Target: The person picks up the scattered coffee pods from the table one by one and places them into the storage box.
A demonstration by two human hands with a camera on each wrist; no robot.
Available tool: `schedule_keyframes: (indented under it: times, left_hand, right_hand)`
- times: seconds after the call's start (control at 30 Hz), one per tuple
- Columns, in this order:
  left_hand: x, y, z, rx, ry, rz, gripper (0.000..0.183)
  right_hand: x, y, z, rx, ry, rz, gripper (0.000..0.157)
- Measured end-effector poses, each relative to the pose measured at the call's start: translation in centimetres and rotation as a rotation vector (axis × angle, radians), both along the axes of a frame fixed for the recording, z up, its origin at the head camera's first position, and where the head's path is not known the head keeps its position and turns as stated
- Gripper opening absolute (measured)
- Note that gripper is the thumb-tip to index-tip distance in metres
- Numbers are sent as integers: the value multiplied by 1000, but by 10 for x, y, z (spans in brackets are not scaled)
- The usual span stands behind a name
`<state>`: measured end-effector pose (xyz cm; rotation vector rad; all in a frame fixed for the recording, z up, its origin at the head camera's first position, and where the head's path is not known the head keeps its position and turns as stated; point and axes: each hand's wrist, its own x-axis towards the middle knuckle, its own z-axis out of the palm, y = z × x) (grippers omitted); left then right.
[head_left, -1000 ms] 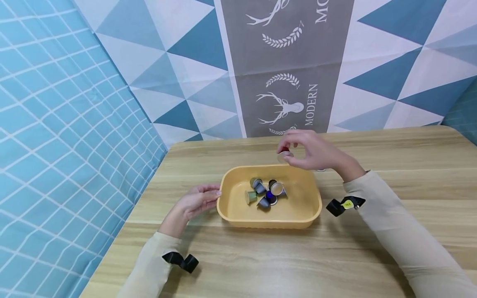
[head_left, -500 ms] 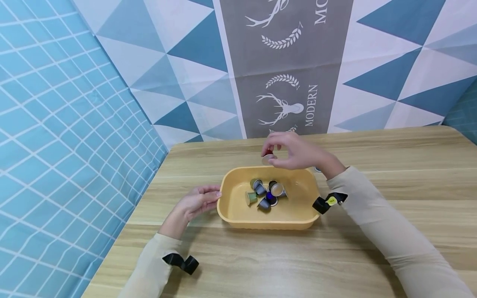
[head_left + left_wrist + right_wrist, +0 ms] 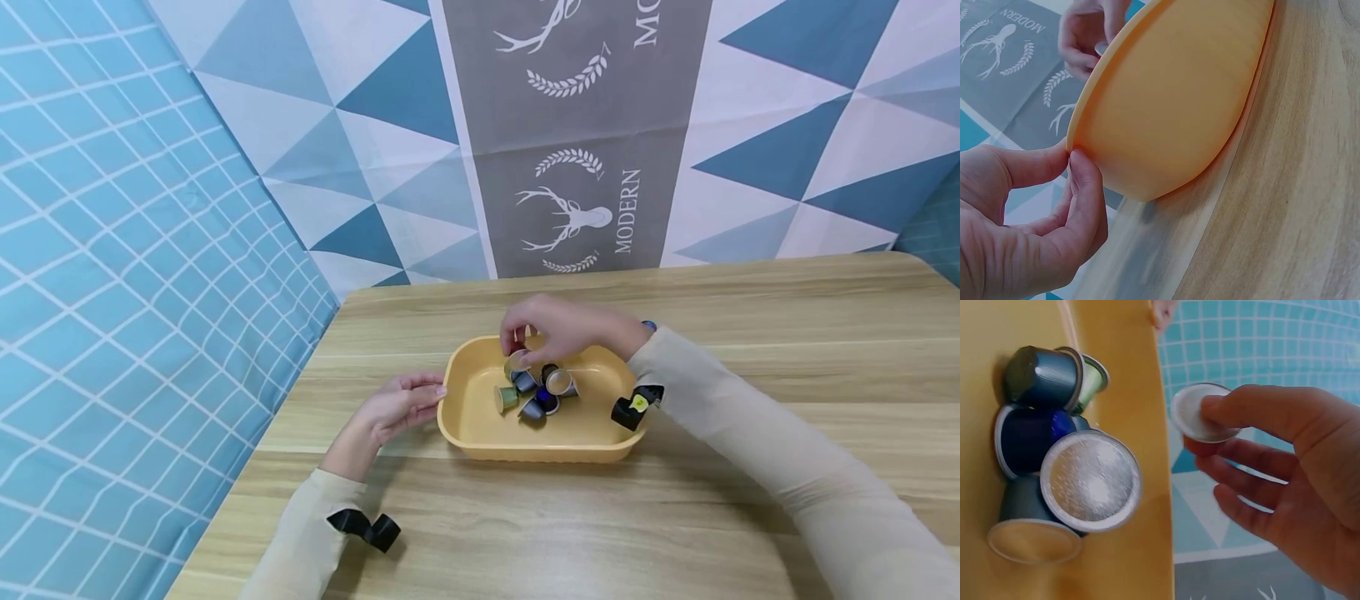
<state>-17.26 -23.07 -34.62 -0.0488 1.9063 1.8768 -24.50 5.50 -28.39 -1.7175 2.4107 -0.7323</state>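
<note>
My left hand [image 3: 401, 407] pinches the left rim of a yellow plastic basin [image 3: 540, 454] between thumb and fingers; the left wrist view shows the thumb and forefinger [image 3: 1088, 187] meeting at the rim. Over the basin's far left part, my right hand [image 3: 558, 327] pinches a red coffee capsule with a silver lid [image 3: 1188, 415], thumb on the lid and fingers behind. Below lie several capsules in a loose cluster, among them a green capsule [image 3: 506, 399], a dark blue capsule [image 3: 1035, 440] and one with its silver lid facing up [image 3: 1091, 481].
The basin stands on a wood-grain table [image 3: 510, 533]. A small blue-topped item [image 3: 649, 325] shows behind my right wrist, mostly hidden. A patterned cloth wall [image 3: 585, 167] rises behind the table, and a blue checked cloth [image 3: 150, 292] hangs at the left.
My right hand has moved left and nearer, carrying the red capsule from behind the basin to over its far left part. My left hand has stayed at the rim.
</note>
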Motion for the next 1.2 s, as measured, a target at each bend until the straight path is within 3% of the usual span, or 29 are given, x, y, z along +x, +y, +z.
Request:
schedule_keyframes:
  times: [0.23,0.6,0.87,1.2]
  left_hand:
    - [0,0,2,-6,-3,7,38]
    - [0,0,1,-1,-10,16,37]
    - [-1,-1,2,-2,2,5,40]
    - [2,-1,0,-28,4,2,44]
  right_hand:
    - [0,-13,-9,136,-70,59,6]
    - [0,-18,-21,191,-99,79,12]
    - [1,-7,-11,153,-120,60,19]
    - [0,14,4,104,-32,-27,19]
